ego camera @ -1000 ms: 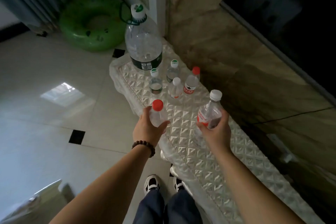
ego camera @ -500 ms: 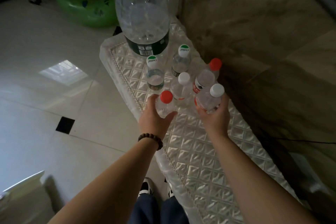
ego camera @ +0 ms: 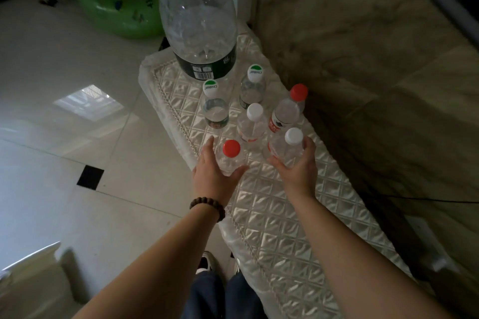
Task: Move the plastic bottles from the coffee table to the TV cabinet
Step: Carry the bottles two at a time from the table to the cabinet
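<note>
While both hands sit mid-frame on quilted cabinet top (ego camera: 298,215): left hand (ego camera: 211,176) cups red-capped bottle (ego camera: 230,156), fingers loosely spread round it; right hand (ego camera: 298,164) wraps white-capped bottle (ego camera: 286,147). Risk: light bottles tip on soft padding at release, knocking packed neighbours just above, including big jug (ego camera: 199,21).

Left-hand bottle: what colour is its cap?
Red cap, seen from above in the head view; the left hand holds that bottle.

Bare forearms, dark beaded bracelet (ego camera: 207,206) on left wrist, dark blue trousers (ego camera: 223,298), black-and-white shoes (ego camera: 204,264)
</note>
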